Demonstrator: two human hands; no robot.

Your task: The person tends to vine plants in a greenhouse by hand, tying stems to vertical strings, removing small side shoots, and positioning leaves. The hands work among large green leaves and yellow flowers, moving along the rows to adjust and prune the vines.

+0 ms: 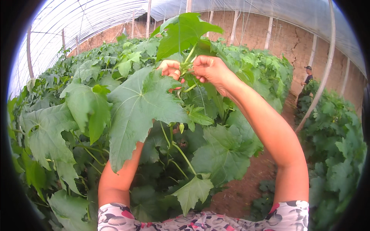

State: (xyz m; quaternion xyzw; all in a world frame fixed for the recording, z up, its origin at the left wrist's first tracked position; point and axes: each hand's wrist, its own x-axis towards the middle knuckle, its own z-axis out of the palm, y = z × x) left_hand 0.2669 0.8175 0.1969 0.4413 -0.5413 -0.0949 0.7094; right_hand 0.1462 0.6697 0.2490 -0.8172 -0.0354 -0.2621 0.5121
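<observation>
My left hand (172, 70) has its fingers curled around the upper stem of a climbing gourd vine (185, 68), partly behind a large lobed leaf (141, 96). On the other side, thumb and fingertips of my right hand (208, 69) pinch thin green shoots at the same leaf joint. A broad bright leaf (185, 34) rises on its stalk above both hands. Passing down in front of that leaf is a thin string (179, 31). Below the hands hang a small bud (181, 127) and a young leaf (194, 190). My left forearm is partly covered by the big leaf.
Dense vines (49, 130) fill the left, and another row (335, 138) stands at right. Between them runs a soil path (245, 184). A slanted pole (321, 80) stands beside it, with a person (306, 83) farther back. An earthen wall (286, 43) closes the plastic-covered greenhouse.
</observation>
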